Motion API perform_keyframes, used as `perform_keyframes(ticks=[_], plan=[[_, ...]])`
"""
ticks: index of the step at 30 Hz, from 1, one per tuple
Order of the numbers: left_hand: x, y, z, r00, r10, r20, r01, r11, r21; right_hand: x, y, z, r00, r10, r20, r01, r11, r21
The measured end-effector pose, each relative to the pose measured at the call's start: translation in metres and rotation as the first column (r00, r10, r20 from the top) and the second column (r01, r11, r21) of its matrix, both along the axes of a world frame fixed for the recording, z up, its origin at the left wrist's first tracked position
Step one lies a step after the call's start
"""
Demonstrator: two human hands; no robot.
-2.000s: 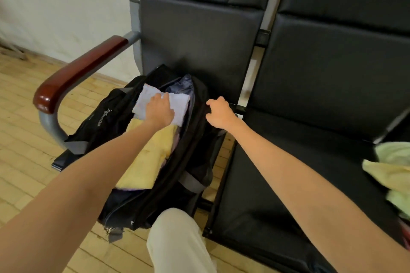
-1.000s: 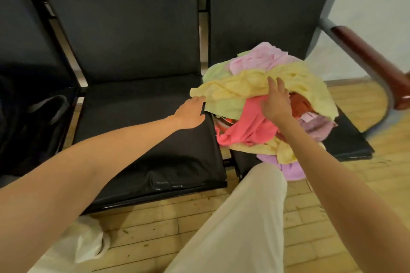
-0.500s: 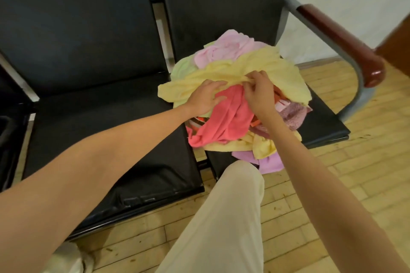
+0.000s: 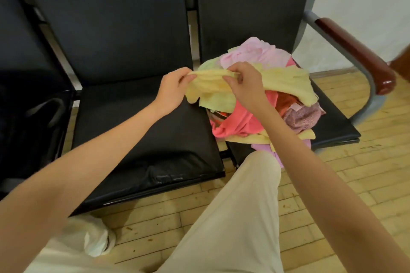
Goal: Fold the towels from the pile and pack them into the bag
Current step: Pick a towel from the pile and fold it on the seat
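Note:
A pile of towels [image 4: 248, 117] in pink, yellow, green and coral lies on the right-hand black seat [image 4: 337, 126]. A pale yellow towel [image 4: 286, 80] is lifted off the top of the pile. My left hand [image 4: 173, 88] pinches its upper edge at the left end. My right hand [image 4: 244, 82] pinches the same edge a short way to the right. The rest of the towel drapes over the pile. The black bag [image 4: 28, 117] is a dark shape at the far left edge, only partly in view.
The middle black seat [image 4: 137, 135] lies in front of me, its backrest [image 4: 111, 29] behind it. A red-brown armrest [image 4: 355, 51] on a grey metal frame bounds the right seat. My legs in cream trousers [image 4: 239, 217] stand over the wooden floor [image 4: 332, 184].
My view swung from the bag to the pile. Both hands left the bag, reached the pile, took the yellow towel's edge and lifted it up.

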State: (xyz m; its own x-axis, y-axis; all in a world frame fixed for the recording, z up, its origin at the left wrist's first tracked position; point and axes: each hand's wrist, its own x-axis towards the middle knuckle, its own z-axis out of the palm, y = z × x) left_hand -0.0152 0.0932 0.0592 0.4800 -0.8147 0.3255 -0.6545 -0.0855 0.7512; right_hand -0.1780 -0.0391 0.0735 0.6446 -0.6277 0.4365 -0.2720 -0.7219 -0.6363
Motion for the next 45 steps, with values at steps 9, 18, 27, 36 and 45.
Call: perform_keyframes(ticks=[9,18,27,36,45], plan=[[0.036,0.164,-0.036,0.967,0.139,0.212,-0.180,0.966,0.187,0.012,0.094,-0.046,0.867,0.157,-0.473,-0.132,0.988,0.084],[0.044,0.275,-0.083,0.953,0.210,0.218,-0.292,0.831,0.474,0.026,0.152,-0.075,0.839,0.281,-0.467,-0.264,0.959,0.103],[0.018,0.261,-0.079,0.989,0.073,0.132,-0.140,0.773,0.619,0.039,0.190,-0.068,0.882,0.370,-0.292,-0.311,0.922,0.232],[-0.014,0.211,-0.063,0.945,0.092,0.313,-0.237,0.852,0.467,0.047,0.181,-0.054,0.862,0.402,-0.310,-0.333,0.908,0.255],[0.012,0.208,-0.035,0.877,0.461,-0.137,-0.403,0.860,0.314,0.034,0.170,-0.061,0.851,0.401,-0.340,-0.281,0.894,0.349]])
